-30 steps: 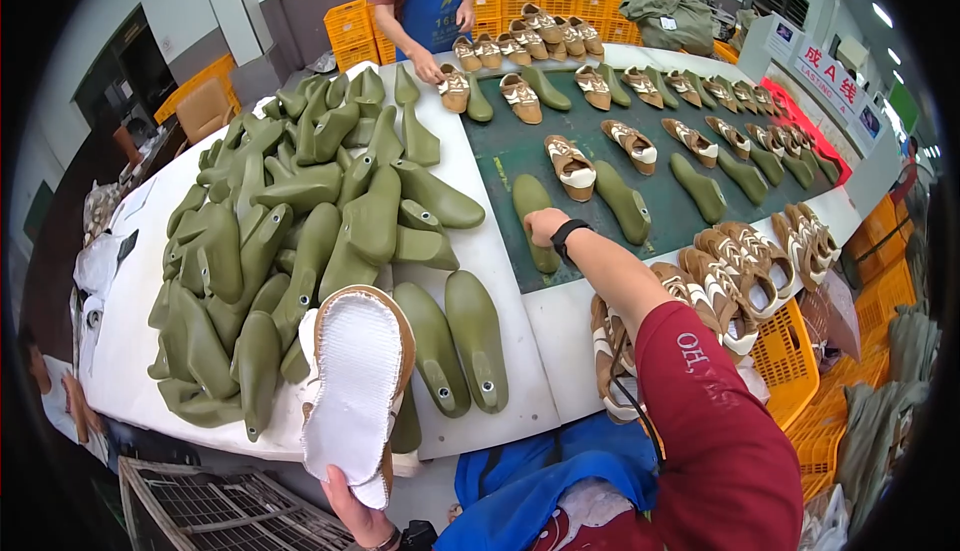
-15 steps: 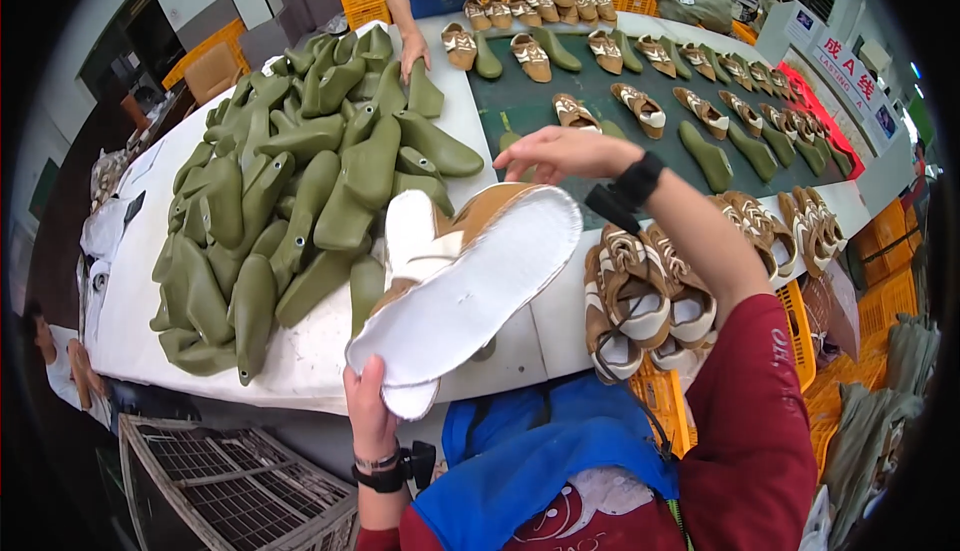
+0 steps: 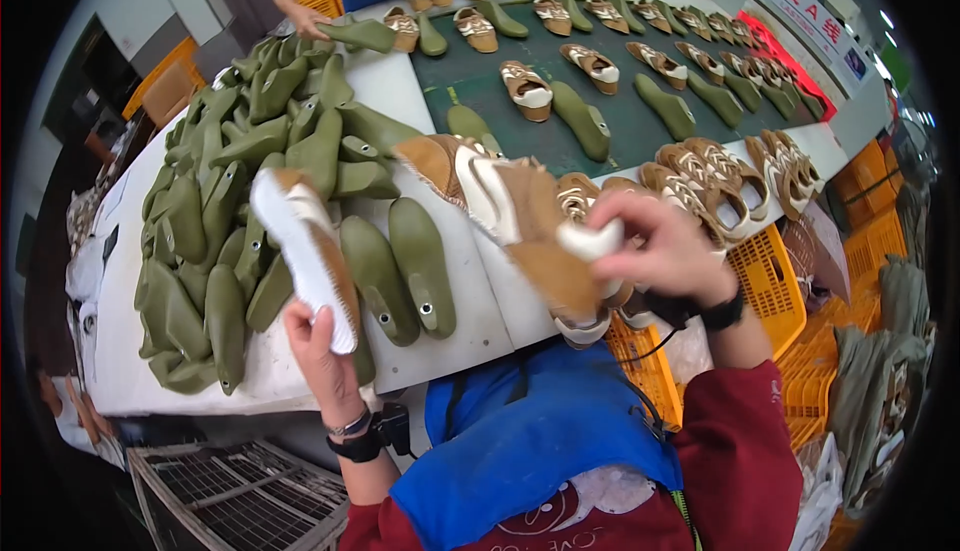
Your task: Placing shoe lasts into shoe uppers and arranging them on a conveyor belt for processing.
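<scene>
My left hand (image 3: 325,351) is closed on the lower end of a shoe upper (image 3: 305,236) with a white underside and a brown and white side, tilted upright. My right hand (image 3: 665,246) pinches the white heel end of another brown and white shoe upper (image 3: 490,201), slightly blurred, whose toe points up and left. Between my hands, two green shoe lasts (image 3: 422,261) lie on the white table (image 3: 465,301). A big heap of green lasts (image 3: 205,241) stands just left of the upper in my left hand.
A dark green belt (image 3: 480,86) carries rows of shoe uppers and lasts. More laced uppers (image 3: 700,171) line the right table edge, with orange crates (image 3: 775,281) below. Across the table, a co-worker's hand (image 3: 305,21) grips a green last (image 3: 362,36). A metal rack (image 3: 235,496) stands lower left.
The uppers, earlier together in my left hand, are now apart, one in each hand. My right hand has moved down and right and closed on one. The co-worker has lifted a last.
</scene>
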`<action>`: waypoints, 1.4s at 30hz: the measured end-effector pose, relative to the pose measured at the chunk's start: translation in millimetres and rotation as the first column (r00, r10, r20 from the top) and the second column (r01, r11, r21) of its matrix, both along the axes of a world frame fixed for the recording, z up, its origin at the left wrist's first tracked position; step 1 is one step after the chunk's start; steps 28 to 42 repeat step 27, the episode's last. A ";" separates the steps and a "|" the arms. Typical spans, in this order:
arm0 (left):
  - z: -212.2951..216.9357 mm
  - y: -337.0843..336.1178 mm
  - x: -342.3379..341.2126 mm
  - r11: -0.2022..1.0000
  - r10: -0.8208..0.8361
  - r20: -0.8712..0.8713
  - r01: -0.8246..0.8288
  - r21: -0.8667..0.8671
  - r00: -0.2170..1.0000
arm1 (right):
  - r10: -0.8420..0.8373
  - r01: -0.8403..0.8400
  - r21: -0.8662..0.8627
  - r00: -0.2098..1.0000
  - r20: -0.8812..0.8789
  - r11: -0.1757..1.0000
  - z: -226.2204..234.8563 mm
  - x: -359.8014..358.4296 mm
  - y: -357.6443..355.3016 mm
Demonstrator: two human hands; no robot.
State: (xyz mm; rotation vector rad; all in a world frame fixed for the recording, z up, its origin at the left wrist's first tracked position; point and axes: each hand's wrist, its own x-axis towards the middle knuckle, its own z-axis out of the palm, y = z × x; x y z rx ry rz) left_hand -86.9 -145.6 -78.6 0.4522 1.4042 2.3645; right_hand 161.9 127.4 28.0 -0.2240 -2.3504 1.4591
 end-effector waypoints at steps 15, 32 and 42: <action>15.3 7.3 49.0 0.882 -0.428 -0.175 0.367 -0.298 0.887 | 0.111 -0.040 -0.817 0.993 0.029 0.576 -72.8 -2.6 -2.3; -43.3 54.1 34.6 0.919 -0.298 -0.258 0.203 -0.339 0.919 | 0.285 -0.258 -0.764 0.953 -0.102 0.591 -88.8 45.4 12.5; -43.3 54.1 34.6 0.919 -0.298 -0.258 0.203 -0.339 0.919 | 0.285 -0.258 -0.764 0.953 -0.102 0.591 -88.8 45.4 12.5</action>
